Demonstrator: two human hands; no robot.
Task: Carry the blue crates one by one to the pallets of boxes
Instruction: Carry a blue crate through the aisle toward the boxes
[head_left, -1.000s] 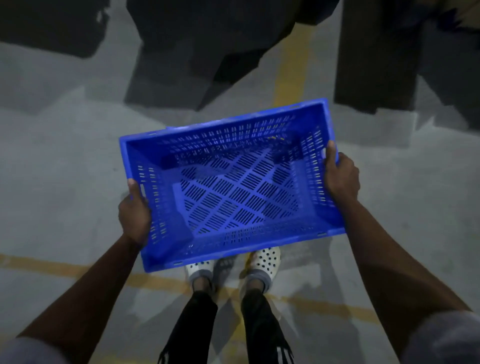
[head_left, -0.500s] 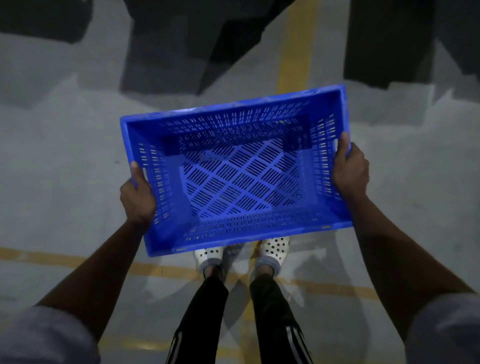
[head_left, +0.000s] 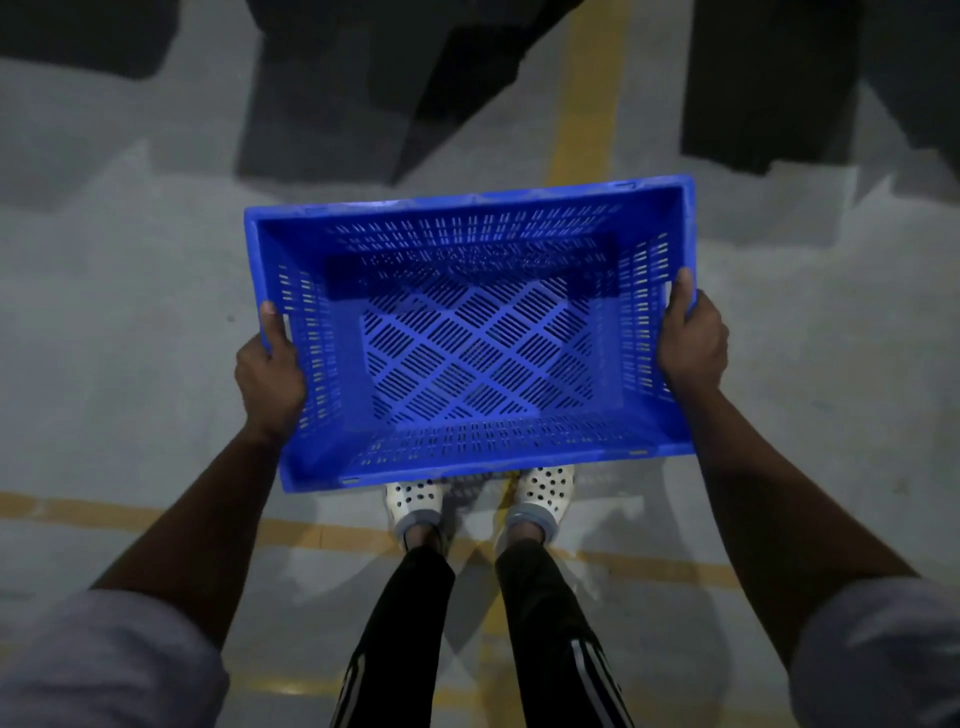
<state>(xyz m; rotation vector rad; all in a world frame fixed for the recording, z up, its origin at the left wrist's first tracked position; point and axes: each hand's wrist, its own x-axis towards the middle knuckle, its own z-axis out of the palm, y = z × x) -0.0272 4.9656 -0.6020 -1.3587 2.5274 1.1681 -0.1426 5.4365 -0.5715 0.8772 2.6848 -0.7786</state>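
Observation:
An empty blue crate (head_left: 475, 353) with slotted walls and a lattice floor hangs level in front of me, above my feet. My left hand (head_left: 267, 379) grips its left short side, thumb over the rim. On the opposite short side, my right hand (head_left: 691, 345) holds the rim the same way. The fingers under both rims are hidden by the crate walls.
Grey concrete floor (head_left: 114, 338) with a yellow line (head_left: 584, 104) running ahead and another yellow line (head_left: 322, 535) crossing under my white perforated shoes (head_left: 543, 493). Dark shapes (head_left: 769, 83) lie across the top of the view; what they are is too dark to tell.
The crate has levelled out from a tilt and sits squarer to me. The floor markings have shifted as I walk; both hands keep their hold.

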